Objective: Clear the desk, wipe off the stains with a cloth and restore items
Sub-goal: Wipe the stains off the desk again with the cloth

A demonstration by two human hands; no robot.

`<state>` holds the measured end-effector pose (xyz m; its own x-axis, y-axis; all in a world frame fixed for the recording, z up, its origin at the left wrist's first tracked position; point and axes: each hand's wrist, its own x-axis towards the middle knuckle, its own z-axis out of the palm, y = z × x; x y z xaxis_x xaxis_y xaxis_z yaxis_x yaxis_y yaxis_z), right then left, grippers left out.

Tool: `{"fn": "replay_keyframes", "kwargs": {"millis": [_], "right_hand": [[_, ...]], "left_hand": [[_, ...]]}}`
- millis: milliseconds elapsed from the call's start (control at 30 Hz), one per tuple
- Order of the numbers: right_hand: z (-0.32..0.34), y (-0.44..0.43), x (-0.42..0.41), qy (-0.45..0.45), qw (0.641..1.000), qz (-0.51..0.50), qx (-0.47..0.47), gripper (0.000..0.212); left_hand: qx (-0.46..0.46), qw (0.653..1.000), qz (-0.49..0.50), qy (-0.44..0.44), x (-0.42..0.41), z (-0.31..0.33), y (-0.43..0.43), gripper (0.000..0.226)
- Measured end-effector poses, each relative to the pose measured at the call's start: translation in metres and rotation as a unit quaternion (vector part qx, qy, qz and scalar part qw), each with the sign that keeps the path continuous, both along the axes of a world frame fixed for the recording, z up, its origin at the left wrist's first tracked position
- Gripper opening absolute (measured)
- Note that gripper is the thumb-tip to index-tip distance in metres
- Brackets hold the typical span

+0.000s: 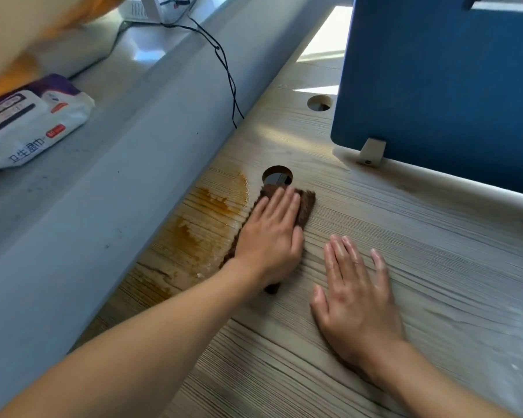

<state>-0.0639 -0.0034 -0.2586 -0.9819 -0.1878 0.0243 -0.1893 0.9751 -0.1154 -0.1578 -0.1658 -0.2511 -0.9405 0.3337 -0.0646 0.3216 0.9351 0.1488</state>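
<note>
L hand (269,236) on cloth (307,203), stain (200,227) by desk (420,267) edge

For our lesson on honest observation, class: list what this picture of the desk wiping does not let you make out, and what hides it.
All in the head view:
Most of the brown cloth: covered by the left hand.
Part of the desk: under the right hand.
The wipes pack: cut off by the left edge, small print unreadable.
The white device: cut off by the top edge.
The cable hole: rim partly under the cloth.
</note>
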Motion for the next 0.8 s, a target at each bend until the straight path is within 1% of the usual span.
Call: {"fn": "replay_keyframes", "kwargs": {"millis": [133,200,300,433,533,600,700,733,767,800], "right_hand": [[0.000,-0.001,0.000,0.009,1.000,-0.001,0.003,0.070],[0.001,-0.002,0.001,0.010,1.000,-0.002,0.007,0.069],[0.001,-0.003,-0.001,0.008,1.000,0.002,0.009,0.070],[0.000,-0.003,-0.002,0.008,1.000,-0.003,0.006,0.072],[0.000,-0.001,-0.003,0.004,1.000,-0.005,0.008,0.072],[0.000,-0.002,-0.005,-0.002,1.000,-0.002,0.012,0.071],[0.000,-0.001,-0.003,-0.010,1.000,0.000,0.014,0.072],[0.001,-0.001,-0.002,-0.014,1.000,-0.001,0.015,0.073],[0.002,-0.002,-0.002,-0.016,1.000,-0.001,0.013,0.073],[0.002,-0.002,-0.003,-0.015,1.000,-0.002,0.012,0.073]], "left_hand": [[0.024,0.992,-0.121,-0.004,0.067,0.005,-0.011,0.064],[0.031,0.991,-0.131,-0.001,0.064,0.002,-0.014,0.064],[0.023,0.994,-0.103,0.010,0.023,0.000,0.004,0.065],[0.025,1.000,-0.016,-0.008,-0.049,-0.003,0.047,0.066],[0.031,0.999,-0.001,-0.010,-0.083,0.001,0.064,0.065],[0.027,0.999,-0.048,0.003,-0.074,0.001,0.056,0.064],[0.027,0.983,-0.179,0.034,-0.030,-0.003,0.033,0.063],[0.030,0.980,-0.195,0.028,-0.025,-0.004,0.027,0.063],[0.028,0.981,-0.191,0.021,-0.026,-0.004,0.025,0.064],[0.027,0.986,-0.165,0.017,-0.033,-0.003,0.027,0.065]]}}
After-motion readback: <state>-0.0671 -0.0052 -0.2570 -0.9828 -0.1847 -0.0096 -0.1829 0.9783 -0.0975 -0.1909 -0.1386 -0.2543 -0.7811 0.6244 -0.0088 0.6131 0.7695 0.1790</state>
